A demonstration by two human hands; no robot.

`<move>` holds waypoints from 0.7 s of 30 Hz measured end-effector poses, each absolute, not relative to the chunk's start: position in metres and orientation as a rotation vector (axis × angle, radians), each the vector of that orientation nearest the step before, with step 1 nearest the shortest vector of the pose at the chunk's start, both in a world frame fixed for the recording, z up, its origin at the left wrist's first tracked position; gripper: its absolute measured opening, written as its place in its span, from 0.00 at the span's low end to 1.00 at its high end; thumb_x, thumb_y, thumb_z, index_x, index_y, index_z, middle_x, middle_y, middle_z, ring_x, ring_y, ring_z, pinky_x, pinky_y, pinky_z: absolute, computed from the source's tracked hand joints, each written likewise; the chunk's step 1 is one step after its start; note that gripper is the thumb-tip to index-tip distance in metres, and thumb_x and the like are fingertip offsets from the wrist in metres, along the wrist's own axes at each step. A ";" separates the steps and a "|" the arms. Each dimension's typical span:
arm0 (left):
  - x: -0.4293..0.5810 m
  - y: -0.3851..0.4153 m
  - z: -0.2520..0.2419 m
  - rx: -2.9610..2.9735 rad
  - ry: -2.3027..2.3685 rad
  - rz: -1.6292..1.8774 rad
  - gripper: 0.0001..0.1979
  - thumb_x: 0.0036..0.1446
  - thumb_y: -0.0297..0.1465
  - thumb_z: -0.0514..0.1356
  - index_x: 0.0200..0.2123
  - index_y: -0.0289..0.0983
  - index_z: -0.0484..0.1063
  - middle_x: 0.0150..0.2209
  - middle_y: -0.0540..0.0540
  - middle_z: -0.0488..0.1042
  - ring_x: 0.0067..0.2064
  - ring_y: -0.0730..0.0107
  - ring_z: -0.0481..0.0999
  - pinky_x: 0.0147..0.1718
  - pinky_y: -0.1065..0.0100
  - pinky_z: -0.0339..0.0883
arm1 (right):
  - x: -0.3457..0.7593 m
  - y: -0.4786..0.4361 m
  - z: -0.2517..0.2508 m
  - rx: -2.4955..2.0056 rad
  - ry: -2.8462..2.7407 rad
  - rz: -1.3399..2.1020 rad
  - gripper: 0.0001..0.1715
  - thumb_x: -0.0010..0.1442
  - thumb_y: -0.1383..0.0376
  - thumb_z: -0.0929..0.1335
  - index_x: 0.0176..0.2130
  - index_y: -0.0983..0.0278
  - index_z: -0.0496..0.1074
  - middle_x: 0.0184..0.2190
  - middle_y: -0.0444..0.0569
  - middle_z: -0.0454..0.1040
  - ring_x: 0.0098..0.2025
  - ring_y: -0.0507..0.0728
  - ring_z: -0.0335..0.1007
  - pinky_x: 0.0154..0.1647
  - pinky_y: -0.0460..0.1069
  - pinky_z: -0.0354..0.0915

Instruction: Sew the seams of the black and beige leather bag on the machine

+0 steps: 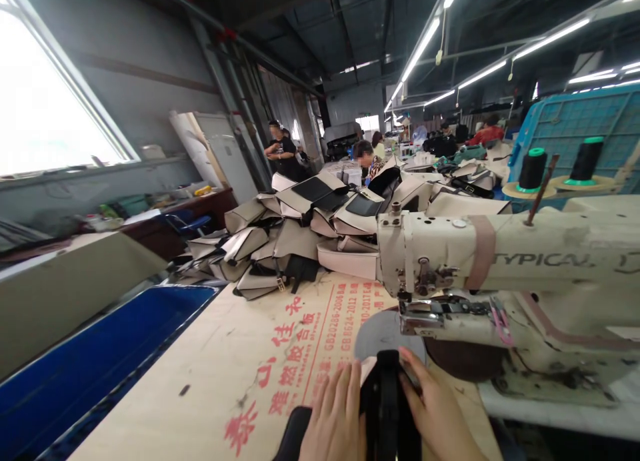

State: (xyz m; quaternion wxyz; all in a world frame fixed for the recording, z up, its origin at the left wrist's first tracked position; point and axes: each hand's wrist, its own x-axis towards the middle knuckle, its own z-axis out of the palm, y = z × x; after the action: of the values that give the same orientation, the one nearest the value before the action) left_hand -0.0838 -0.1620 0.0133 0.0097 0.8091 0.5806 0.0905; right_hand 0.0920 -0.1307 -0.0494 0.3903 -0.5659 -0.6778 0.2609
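Note:
My left hand [335,414] lies flat, fingers stretched out, on a black piece with a strap [386,407] at the near edge of the table. Pressed against the strap's right side, my right hand [437,414] also has its fingers extended. The strap runs between both hands toward the head of a cream sewing machine [500,261], whose presser foot area [420,314] is just beyond my fingertips. A grey round piece [380,334] lies under the machine head.
A heap of beige and black bag parts [300,234] covers the far end of the plywood table [225,367]. A blue bin [90,361] is at the left. Thread spools [533,171] stand behind the machine. Other people work in the background.

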 end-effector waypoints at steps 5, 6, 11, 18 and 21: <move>-0.089 -0.112 0.026 2.159 1.781 0.027 0.22 0.58 0.24 0.45 0.54 0.46 0.63 0.36 0.44 0.76 0.38 0.59 0.75 0.36 0.64 0.66 | 0.115 -0.126 -0.041 -1.201 -1.842 0.705 0.21 0.59 0.70 0.59 0.52 0.63 0.66 0.52 0.47 0.64 0.53 0.55 0.62 0.55 0.51 0.61; -0.093 -0.105 0.033 2.194 1.738 0.040 0.24 0.56 0.23 0.46 0.55 0.47 0.61 0.36 0.45 0.76 0.39 0.60 0.75 0.37 0.65 0.65 | 0.122 -0.122 -0.036 -1.122 -1.898 0.769 0.24 0.58 0.72 0.59 0.53 0.61 0.65 0.52 0.45 0.64 0.54 0.54 0.60 0.56 0.51 0.59; -0.092 -0.079 0.053 2.451 1.458 0.135 0.18 0.60 0.29 0.50 0.52 0.50 0.64 0.39 0.47 0.71 0.40 0.64 0.72 0.37 0.68 0.65 | 0.143 -0.093 -0.023 -1.012 -1.939 0.954 0.23 0.60 0.71 0.59 0.54 0.59 0.63 0.53 0.44 0.63 0.55 0.54 0.59 0.59 0.54 0.55; -0.079 -0.063 0.032 2.346 1.047 0.470 0.14 0.62 0.29 0.50 0.50 0.45 0.66 0.47 0.50 0.68 0.48 0.72 0.67 0.48 0.72 0.60 | 0.145 -0.082 -0.033 -1.053 -2.010 0.884 0.19 0.62 0.67 0.60 0.53 0.58 0.65 0.52 0.46 0.65 0.54 0.55 0.60 0.58 0.53 0.59; -0.076 -0.064 0.029 2.313 1.016 0.509 0.12 0.62 0.28 0.50 0.47 0.43 0.67 0.45 0.50 0.70 0.46 0.72 0.68 0.47 0.72 0.61 | 0.141 -0.083 -0.033 -1.105 -2.010 0.720 0.16 0.62 0.65 0.61 0.50 0.59 0.68 0.47 0.48 0.68 0.51 0.54 0.63 0.52 0.50 0.64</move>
State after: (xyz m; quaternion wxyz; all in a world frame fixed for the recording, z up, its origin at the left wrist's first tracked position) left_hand -0.0755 -0.0636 0.0288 0.2785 0.8619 0.3788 0.1899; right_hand 0.1414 -0.0831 -0.0327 0.3604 -0.4288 -0.7799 0.2794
